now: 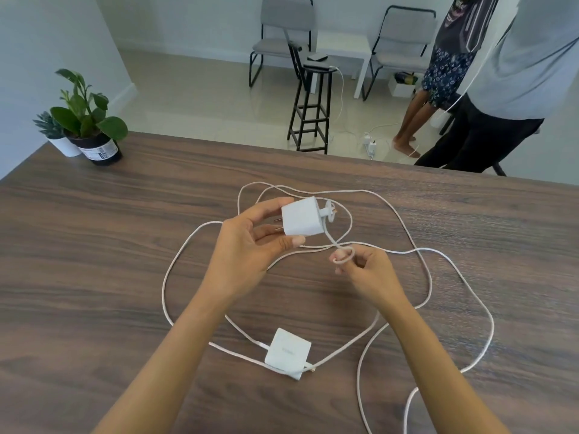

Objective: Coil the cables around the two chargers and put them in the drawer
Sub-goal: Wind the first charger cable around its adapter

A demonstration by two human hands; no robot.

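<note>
Wooden counter (94, 245) is carrying loose cables (488, 324); left hand (247, 245) is clamping one charger (302, 216), right hand (366, 266) is pinching its cable, second charger (288, 352) at 6 o'clock is waiting uncoiled.

The label on the black plant pot (101, 149) is too small to read

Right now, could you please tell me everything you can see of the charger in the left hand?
The charger is a small white cube, plastic by its look, held above the table. The left hand grips it, prongs toward the palm. A white cable leaves its far face and loops to the right hand, which pinches it.
</note>
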